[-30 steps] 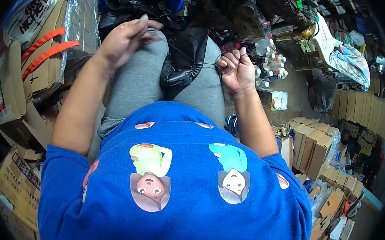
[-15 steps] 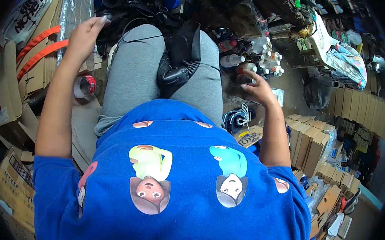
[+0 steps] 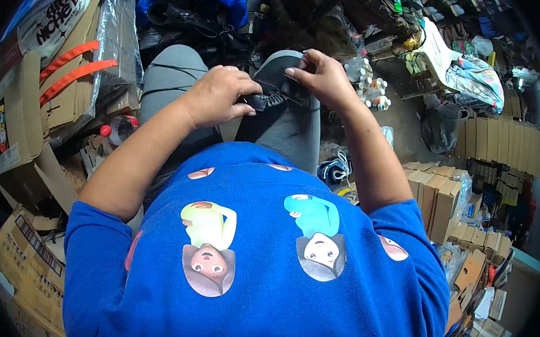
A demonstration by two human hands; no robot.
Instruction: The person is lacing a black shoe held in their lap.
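A black shoe [image 3: 267, 101] with stitching along its edge rests on my right thigh, partly hidden by my hands. My left hand [image 3: 220, 95] bends over its near-left end, and a bit of black shows between thumb and fingers. On the far right side of the shoe, my right hand [image 3: 322, 78] has thumb and forefinger drawn together; whatever they pinch is too small to make out. A thin black cord [image 3: 182, 69] runs over my left knee, on grey trousers [image 3: 173, 90].
Several plastic bottles [image 3: 375, 91] stand beyond my right leg. A laced dark blue shoe [image 3: 332, 171] lies beside my right hip. Stacked cardboard [image 3: 431, 195] fills the right, and a carton [image 3: 13, 122] with orange straps [image 3: 70, 76] nearby stands left. Another bottle [image 3: 121, 130] lies by my left arm.
Both hands have come in from wide apart and now meet at the shoe. The shoe has shifted from between my thighs onto the right one.
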